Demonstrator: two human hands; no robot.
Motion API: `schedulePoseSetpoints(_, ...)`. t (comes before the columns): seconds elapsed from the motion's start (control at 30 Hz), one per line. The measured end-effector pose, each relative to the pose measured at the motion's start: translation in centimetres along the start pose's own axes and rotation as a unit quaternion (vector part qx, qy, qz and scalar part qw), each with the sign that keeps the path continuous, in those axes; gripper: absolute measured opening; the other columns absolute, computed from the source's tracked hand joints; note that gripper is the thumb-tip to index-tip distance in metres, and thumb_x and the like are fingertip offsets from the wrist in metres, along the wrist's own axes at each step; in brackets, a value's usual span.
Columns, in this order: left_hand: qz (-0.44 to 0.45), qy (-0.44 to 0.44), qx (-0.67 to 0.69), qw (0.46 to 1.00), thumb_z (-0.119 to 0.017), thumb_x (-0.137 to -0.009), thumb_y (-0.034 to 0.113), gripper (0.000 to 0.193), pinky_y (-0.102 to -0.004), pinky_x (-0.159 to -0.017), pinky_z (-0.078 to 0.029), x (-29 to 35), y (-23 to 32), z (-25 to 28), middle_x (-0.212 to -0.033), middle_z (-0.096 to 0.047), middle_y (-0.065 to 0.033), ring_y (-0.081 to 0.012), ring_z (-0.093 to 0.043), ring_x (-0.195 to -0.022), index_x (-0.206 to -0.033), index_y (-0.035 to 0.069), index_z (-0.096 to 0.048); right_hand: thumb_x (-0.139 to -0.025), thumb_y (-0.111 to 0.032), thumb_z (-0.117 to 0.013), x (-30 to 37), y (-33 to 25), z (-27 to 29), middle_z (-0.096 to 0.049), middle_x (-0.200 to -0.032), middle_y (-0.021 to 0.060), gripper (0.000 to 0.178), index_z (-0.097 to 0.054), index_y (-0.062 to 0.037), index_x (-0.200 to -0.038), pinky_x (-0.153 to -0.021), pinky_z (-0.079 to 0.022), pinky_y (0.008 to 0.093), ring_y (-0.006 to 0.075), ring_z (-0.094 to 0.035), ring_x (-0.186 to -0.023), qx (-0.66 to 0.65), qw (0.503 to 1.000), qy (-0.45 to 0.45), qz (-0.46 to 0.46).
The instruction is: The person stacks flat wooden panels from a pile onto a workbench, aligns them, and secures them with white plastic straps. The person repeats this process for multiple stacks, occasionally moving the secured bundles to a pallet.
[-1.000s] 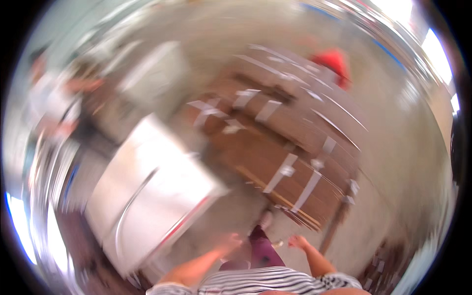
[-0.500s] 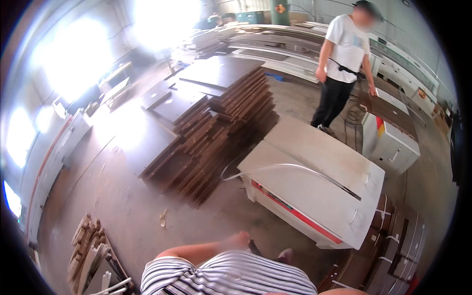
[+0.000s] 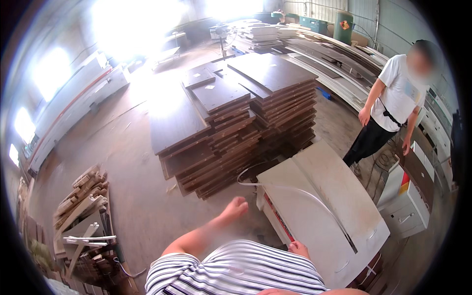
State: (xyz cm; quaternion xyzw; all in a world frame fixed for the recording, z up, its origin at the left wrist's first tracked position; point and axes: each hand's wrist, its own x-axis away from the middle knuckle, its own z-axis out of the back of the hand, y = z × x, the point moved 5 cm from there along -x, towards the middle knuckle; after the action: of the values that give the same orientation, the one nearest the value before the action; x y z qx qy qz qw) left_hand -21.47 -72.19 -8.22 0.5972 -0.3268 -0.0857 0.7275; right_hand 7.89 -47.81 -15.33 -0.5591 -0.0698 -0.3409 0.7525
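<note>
My left hand [image 3: 236, 208] hangs in front of me, fingers curled into a loose fist, with nothing visible in it. It is apart from the tall stack of dark brown panels [image 3: 221, 96] beyond it. Part of my right hand [image 3: 300, 249] shows past my striped shirt, next to the red-striped front edge of a white-topped machine [image 3: 319, 172]. Its fingers are mostly hidden, and I cannot tell whether it touches the machine. A curved clear tube [image 3: 290, 188] arches over the machine's top, above a dark slot.
A person [image 3: 393, 98] in a white shirt stands at the right, one hand near a white cabinet [image 3: 403, 216] with a brown top. Wood offcuts [image 3: 83, 196] are heaped at the left. Long boards [image 3: 344, 64] lie stacked behind, and cables [image 3: 383, 160] trail on the floor.
My view has turned left and moved forward, so the panels, machine and person sit further right. My left hand has swung up and forward; my right hand has come into sight.
</note>
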Motion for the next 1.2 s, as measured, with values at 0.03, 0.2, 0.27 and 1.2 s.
schedulePoseSetpoints(0.03, -0.012, 0.014, 0.03, 0.999, -0.057, -0.093, 0.028, 0.046, -0.0288, -0.074, -0.049, -1.0, 1.9, 0.1, -0.095, -0.059, -0.0066, -0.0143, -0.06, -0.085, -0.125, -0.001, -0.041, -0.088, -0.023, -0.059, -0.6, -0.3, 0.5, -0.069, -0.081, 0.0083, 0.025, -0.064, -0.0007, -0.097, -0.069, -0.052, 0.028, 0.0132, -0.066, -0.073, -0.009, 1.0, -0.008, 0.009)
schedulePoseSetpoints(0.2, -0.073, 0.112, 0.107, 0.985, -0.055, -0.094, 0.029, 0.038, -0.0309, -0.075, -0.05, -7.8, 9.3, 6.4, -0.098, -0.059, -0.0055, -0.015, -0.06, -0.087, -0.123, 0.006, -0.044, -0.087, -0.023, -0.059, -4.2, -4.8, 2.8, -0.068, -0.079, 0.0077, 0.024, -0.064, -0.0007, -0.096, -0.068, -0.051, 0.0287, 0.014, -0.065, -0.071, 0.02, 0.998, -0.012, 0.054)
schedulePoseSetpoints(0.27, -0.141, 0.161, 0.115, 0.97, -0.053, -0.095, 0.026, 0.031, -0.0307, -0.073, -0.05, -10.6, 13.3, 11.1, -0.096, -0.061, -0.0055, -0.0149, -0.06, -0.086, -0.119, 0.007, -0.046, -0.087, -0.022, -0.059, -5.6, -9.0, 3.3, -0.068, -0.079, 0.0095, 0.024, -0.064, -0.0002, -0.095, -0.068, -0.051, 0.0307, 0.0167, -0.065, -0.072, 0.018, 0.996, 0.012, 0.09)
schedulePoseSetpoints(1.2, -0.039, 0.235, 0.28, 0.93, -0.044, -0.098, 0.035, 0.031, -0.0315, -0.078, -0.044, -59.4, 21.6, 65.3, -0.092, -0.063, -0.0045, -0.0175, -0.054, -0.083, -0.1, 0.007, -0.059, -0.077, -0.04, -0.063, -22.0, -17.6, -4.3, -0.064, -0.107, 0.0191, 0.052, -0.059, -0.0056, -0.116, -0.087, -0.048, 0.0449, 0.0375, -0.061, -0.099, 0.233, 0.956, 0.022, -0.178)
